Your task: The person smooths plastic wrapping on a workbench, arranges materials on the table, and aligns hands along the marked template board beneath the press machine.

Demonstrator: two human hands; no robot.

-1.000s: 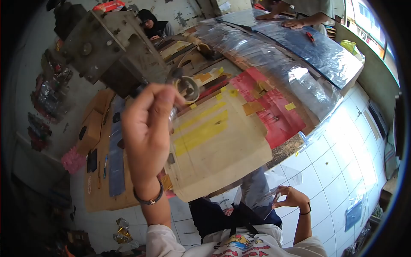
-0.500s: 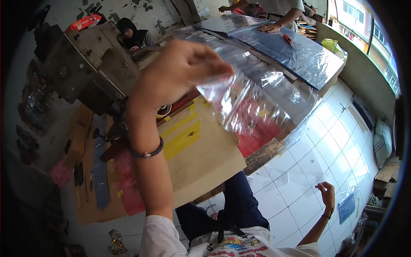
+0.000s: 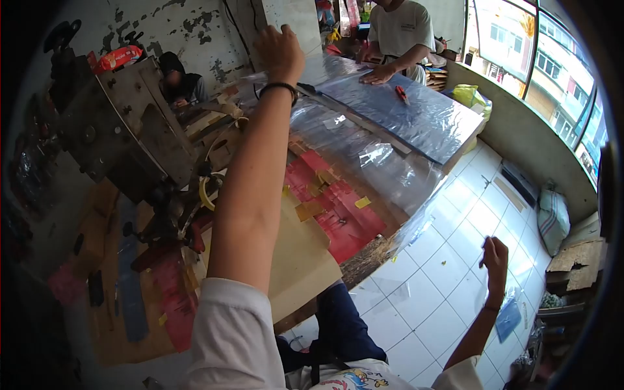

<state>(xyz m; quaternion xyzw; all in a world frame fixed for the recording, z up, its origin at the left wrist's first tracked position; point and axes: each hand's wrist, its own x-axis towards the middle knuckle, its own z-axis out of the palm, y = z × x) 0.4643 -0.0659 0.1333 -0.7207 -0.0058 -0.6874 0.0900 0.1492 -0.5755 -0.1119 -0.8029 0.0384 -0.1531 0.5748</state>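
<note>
My left hand (image 3: 281,53) is raised at the end of an outstretched arm, above the far edge of the plastic-covered table. Its fingers are loosely bent and apart, and nothing shows in them. My right hand (image 3: 495,261) hangs low over the tiled floor, fingers half curled and apart, holding nothing visible. Under my left arm lies a tan board (image 3: 302,250), beside a red sheet (image 3: 348,218) with yellow tape pieces. Clear plastic sheets (image 3: 364,156) cover the table beyond them.
A large metal machine (image 3: 97,130) stands at the left. A person in a white shirt (image 3: 402,32) rests a hand on a blue plastic-covered sheet (image 3: 429,117) bearing a red tool (image 3: 402,95). Another person (image 3: 182,84) sits behind the machine. A sack (image 3: 552,221) lies right.
My left hand has risen and moved away from the board; the clear plastic near it half a second ago now lies on the table. My right hand has moved outward to the right and up.
</note>
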